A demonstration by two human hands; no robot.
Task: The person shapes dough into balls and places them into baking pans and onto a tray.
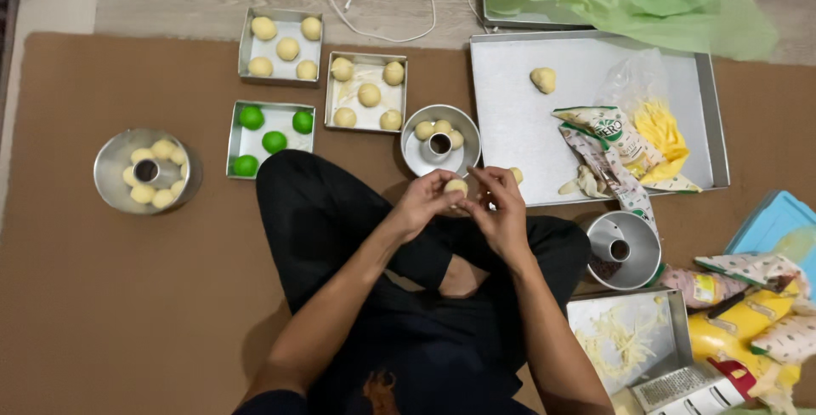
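Head view looked straight down on a person seated cross-legged on a brown mat (102, 296). Both hands met above the lap: the left hand (422, 202) and right hand (501, 207) were curled closed around one pale dough ball (456, 186), fingertips pinching it between them, so only its top showed. Just beyond it sat a small ring pan (440, 139) with three balls, its near rim partly covered by the hands. A second pale lump by the right hand's knuckles was mostly hidden. The large tray (518, 117) carried a single dough piece (543, 80) and crumpled wrappers (620, 147) whose contents could not be made out. The grater tray (629, 338) ran off the bottom edge
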